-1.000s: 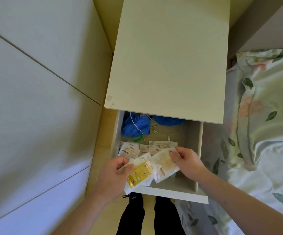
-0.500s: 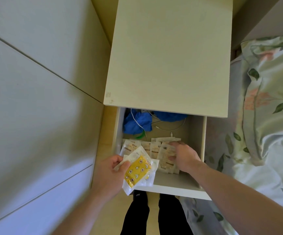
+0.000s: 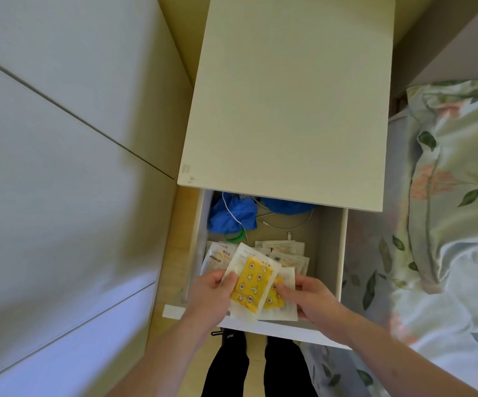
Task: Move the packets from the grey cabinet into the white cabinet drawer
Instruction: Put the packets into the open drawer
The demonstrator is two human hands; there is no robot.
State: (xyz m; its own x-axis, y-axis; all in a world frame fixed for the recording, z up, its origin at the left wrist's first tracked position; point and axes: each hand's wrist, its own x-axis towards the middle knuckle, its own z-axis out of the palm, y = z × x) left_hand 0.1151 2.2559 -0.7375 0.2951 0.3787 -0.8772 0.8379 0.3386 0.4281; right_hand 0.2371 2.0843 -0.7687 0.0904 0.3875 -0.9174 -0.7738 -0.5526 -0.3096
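The white cabinet's drawer stands pulled out below the cabinet top. Several pale packets lie in a row inside it. Over the drawer's front I hold two clear packets with yellow printed inserts. My left hand grips the upper yellow packet at its left edge. My right hand pinches the lower yellow packet, which sticks out to the right from under the first.
A blue cloth, a white cable and a green ring lie at the drawer's back. Grey wardrobe doors fill the left. A floral-covered bed is close on the right. My dark trouser legs are below the drawer front.
My right hand left the pale packet in the drawer's row and came back to the yellow packets, taking the lower one. My left hand shifted the packets over the drawer.
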